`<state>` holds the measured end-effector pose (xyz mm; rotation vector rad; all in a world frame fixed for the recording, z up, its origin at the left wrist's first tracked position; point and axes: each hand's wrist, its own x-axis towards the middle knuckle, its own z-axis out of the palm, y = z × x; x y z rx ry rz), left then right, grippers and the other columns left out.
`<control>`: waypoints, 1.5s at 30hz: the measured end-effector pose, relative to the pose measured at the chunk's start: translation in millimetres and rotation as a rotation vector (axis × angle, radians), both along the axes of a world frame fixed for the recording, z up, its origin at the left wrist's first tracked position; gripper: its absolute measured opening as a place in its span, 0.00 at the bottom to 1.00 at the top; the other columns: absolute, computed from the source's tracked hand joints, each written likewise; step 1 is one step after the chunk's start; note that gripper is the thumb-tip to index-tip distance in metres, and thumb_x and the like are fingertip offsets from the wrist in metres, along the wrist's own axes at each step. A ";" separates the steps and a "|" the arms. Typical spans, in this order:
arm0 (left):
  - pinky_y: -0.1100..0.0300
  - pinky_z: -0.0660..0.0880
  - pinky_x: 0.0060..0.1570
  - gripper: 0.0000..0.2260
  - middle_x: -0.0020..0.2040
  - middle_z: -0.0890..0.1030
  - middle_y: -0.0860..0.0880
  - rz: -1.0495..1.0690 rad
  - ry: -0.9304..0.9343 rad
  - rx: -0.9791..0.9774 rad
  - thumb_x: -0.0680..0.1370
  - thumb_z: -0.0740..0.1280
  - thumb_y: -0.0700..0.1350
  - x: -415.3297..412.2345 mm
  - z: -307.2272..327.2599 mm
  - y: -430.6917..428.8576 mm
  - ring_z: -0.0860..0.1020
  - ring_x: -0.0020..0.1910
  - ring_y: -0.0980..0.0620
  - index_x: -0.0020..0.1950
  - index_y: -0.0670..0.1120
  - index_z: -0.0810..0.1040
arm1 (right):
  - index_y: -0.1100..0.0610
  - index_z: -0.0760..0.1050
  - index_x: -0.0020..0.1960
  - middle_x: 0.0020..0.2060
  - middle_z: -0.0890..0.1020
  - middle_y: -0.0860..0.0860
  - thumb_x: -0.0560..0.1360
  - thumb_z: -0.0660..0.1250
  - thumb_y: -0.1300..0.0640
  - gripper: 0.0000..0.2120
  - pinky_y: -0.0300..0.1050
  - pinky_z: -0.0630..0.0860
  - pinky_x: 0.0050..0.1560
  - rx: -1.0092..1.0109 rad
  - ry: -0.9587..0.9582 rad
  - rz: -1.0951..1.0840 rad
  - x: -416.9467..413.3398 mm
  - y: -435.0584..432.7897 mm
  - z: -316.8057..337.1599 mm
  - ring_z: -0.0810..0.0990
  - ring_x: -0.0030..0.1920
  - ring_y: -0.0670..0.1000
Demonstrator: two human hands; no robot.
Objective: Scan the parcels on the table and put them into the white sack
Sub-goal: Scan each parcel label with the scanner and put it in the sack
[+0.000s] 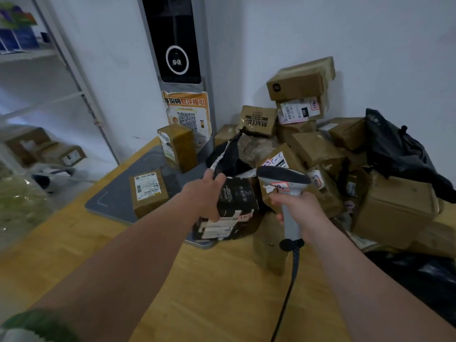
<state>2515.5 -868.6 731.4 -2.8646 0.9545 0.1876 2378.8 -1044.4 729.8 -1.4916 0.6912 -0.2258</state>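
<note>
While my left hand (207, 193) curls its fingers round the black parcel (238, 201), long axis twelve-to-six, my right hand (298, 213) grips the scanner (283, 177) just at its 3 o'clock.

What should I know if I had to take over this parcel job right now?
Left hand: grips the black parcel by its left side, just above the table.
Right hand: holds the scanner by its handle, head next to that parcel.
Parcels: pile of brown boxes at the back right; a small box and a tall box on the grey mat.
Done: cannot tell; the white sack is not in view.
Left: probably scan the black parcel, bag it, then work through the pile.
</note>
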 end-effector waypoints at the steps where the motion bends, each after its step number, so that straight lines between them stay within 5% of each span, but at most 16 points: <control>1: 0.46 0.76 0.55 0.43 0.65 0.62 0.45 0.086 0.064 -0.068 0.64 0.77 0.53 3.3 -2.8 10.8 0.72 0.61 0.40 0.71 0.51 0.56 | 0.57 0.76 0.50 0.42 0.82 0.54 0.72 0.74 0.57 0.10 0.43 0.76 0.36 0.002 -0.007 0.018 0.8 1.5 0.8 0.78 0.36 0.51; 5: 0.46 0.76 0.57 0.33 0.64 0.66 0.42 0.491 0.197 -0.608 0.70 0.73 0.53 6.6 -13.5 57.9 0.72 0.59 0.41 0.69 0.45 0.63 | 0.57 0.77 0.54 0.45 0.83 0.54 0.72 0.74 0.55 0.14 0.46 0.76 0.39 0.029 -0.013 0.076 7.0 12.1 0.8 0.79 0.38 0.52; 11: 0.43 0.67 0.67 0.34 0.69 0.62 0.43 0.499 0.121 -0.511 0.72 0.65 0.68 -8.3 -32.6 92.5 0.62 0.70 0.40 0.69 0.47 0.67 | 0.58 0.78 0.54 0.48 0.83 0.56 0.72 0.74 0.56 0.13 0.44 0.74 0.34 0.048 -0.027 0.153 17.9 44.9 -6.6 0.77 0.35 0.51; 14: 0.47 0.73 0.56 0.30 0.59 0.69 0.45 0.525 0.083 -0.588 0.73 0.61 0.70 -16.8 -33.8 95.2 0.70 0.60 0.44 0.60 0.45 0.69 | 0.58 0.77 0.57 0.49 0.82 0.55 0.72 0.74 0.55 0.16 0.44 0.74 0.35 0.071 -0.007 0.162 19.0 55.4 -12.9 0.78 0.37 0.51; 18: 0.55 0.71 0.34 0.25 0.36 0.76 0.46 0.560 0.156 -0.507 0.77 0.59 0.66 -35.9 -42.2 104.3 0.76 0.36 0.47 0.43 0.42 0.73 | 0.58 0.77 0.56 0.48 0.83 0.55 0.72 0.74 0.55 0.15 0.43 0.74 0.35 0.079 0.001 0.173 16.9 61.4 -17.6 0.78 0.36 0.51; 25: 0.56 0.70 0.36 0.10 0.44 0.78 0.48 0.752 -0.003 -0.670 0.80 0.63 0.52 -52.7 -54.9 118.9 0.75 0.41 0.50 0.48 0.45 0.75 | 0.57 0.77 0.55 0.48 0.82 0.54 0.72 0.74 0.53 0.15 0.45 0.75 0.38 0.061 0.002 0.175 16.9 65.3 -24.0 0.79 0.40 0.52; 28: 0.55 0.73 0.45 0.16 0.59 0.75 0.45 0.745 0.156 -0.702 0.79 0.65 0.51 -43.9 -59.3 117.2 0.76 0.53 0.46 0.63 0.44 0.72 | 0.57 0.76 0.56 0.49 0.82 0.54 0.72 0.74 0.53 0.16 0.45 0.75 0.38 0.070 0.015 0.187 19.2 69.2 -26.5 0.79 0.40 0.52; 31: 0.55 0.74 0.43 0.12 0.57 0.77 0.50 0.723 0.363 -0.778 0.79 0.65 0.48 -42.2 -72.6 106.6 0.76 0.48 0.49 0.60 0.45 0.69 | 0.57 0.77 0.53 0.48 0.82 0.54 0.72 0.74 0.55 0.13 0.44 0.75 0.38 0.109 0.031 0.211 21.3 74.7 -32.8 0.78 0.41 0.51; 36: 0.54 0.78 0.42 0.35 0.64 0.76 0.45 0.857 0.577 -0.978 0.77 0.70 0.45 -50.7 -99.5 101.3 0.77 0.57 0.45 0.77 0.47 0.54 | 0.56 0.74 0.52 0.43 0.81 0.51 0.74 0.72 0.57 0.10 0.45 0.76 0.41 0.194 0.095 0.268 17.8 86.4 -45.8 0.79 0.43 0.50; 40: 0.44 0.77 0.57 0.23 0.63 0.77 0.46 0.890 0.865 -1.162 0.76 0.71 0.48 -69.1 -109.2 105.9 0.77 0.58 0.46 0.68 0.51 0.67 | 0.58 0.73 0.60 0.48 0.82 0.54 0.73 0.73 0.56 0.18 0.47 0.76 0.40 0.248 0.148 0.256 15.1 94.1 -61.1 0.80 0.48 0.53; 45: 0.43 0.70 0.64 0.24 0.66 0.72 0.52 0.857 1.076 -1.230 0.77 0.66 0.57 -94.6 -121.2 113.2 0.69 0.68 0.47 0.71 0.62 0.62 | 0.58 0.74 0.60 0.44 0.82 0.52 0.73 0.73 0.56 0.18 0.46 0.75 0.38 0.311 0.166 0.259 8.6 95.4 -65.2 0.80 0.44 0.51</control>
